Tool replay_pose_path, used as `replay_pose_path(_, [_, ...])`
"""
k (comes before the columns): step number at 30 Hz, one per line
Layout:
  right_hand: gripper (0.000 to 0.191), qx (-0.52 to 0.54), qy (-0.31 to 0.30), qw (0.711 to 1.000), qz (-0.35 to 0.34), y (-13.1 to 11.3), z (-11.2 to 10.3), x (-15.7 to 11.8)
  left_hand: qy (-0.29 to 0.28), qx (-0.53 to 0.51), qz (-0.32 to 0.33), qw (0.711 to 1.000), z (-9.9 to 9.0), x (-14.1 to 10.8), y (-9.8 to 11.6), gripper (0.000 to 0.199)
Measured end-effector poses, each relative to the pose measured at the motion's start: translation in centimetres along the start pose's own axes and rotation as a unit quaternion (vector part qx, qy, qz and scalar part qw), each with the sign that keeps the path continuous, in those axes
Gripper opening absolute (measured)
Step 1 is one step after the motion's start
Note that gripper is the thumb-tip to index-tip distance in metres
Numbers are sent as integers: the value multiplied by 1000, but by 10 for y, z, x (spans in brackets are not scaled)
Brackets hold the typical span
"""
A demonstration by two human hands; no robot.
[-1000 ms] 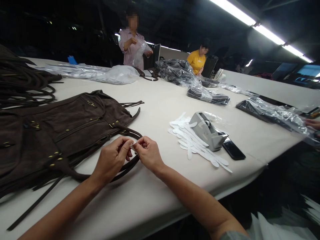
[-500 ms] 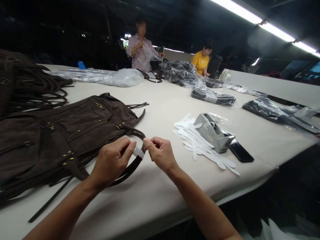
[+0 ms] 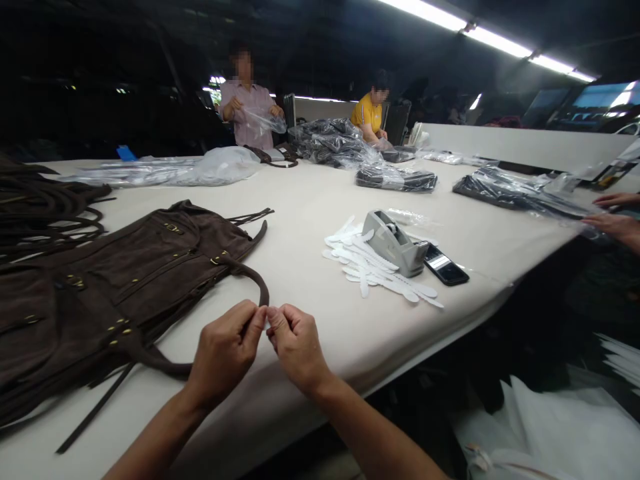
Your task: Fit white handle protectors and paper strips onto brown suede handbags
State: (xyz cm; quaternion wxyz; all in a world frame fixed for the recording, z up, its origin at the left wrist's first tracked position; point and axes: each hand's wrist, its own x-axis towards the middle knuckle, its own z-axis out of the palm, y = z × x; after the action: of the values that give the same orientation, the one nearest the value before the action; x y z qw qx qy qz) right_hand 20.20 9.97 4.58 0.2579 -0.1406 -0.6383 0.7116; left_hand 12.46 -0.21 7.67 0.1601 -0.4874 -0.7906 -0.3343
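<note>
Head view: fingertips are coming together at the dark handle (image 3: 257, 279).
Left hand (image 3: 226, 352) and right hand (image 3: 300, 348), parted half a second ago, are pinching the mostly hidden white strip (image 3: 267, 325), apparently joining it; the brown bag (image 3: 150, 273) is lying left.

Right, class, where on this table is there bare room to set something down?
Bare: the tabletop between the brown bag and the white strips; also between the phone and the wrapped bundle beyond it, towards the right. Crowded: around the tape dispenser, with strips and phone close by, and at the bag's handle, where left hand and right hand meet.
</note>
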Motion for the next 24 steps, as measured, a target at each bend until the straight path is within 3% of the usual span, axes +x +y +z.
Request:
replay_pose_path(3, [46,39,20,999,0,5,9,-1,23,-7,2,1000,-7,1,3,34])
replay_pose_path(6, [45,55,52,997,-17,4,16,-2,33,26,60,997,-17,4,4,30])
replay_pose_path(10, [46,115,32,993,2,-8,15,-6,-16,57,98,993,-26,7,5,25])
replay_pose_path(14, [49,144,-43,988,24,-16,14,-11,-17,19,57,998,-26,5,7,31])
replay_pose_path(19, [49,82,-5,997,-5,-9,22,-9,20,3,-3,1000,-20,-5,9,33])
replay_pose_path(24, [51,46,18,999,0,-6,32,-3,68,150,124,979,-25,-7,5,27])
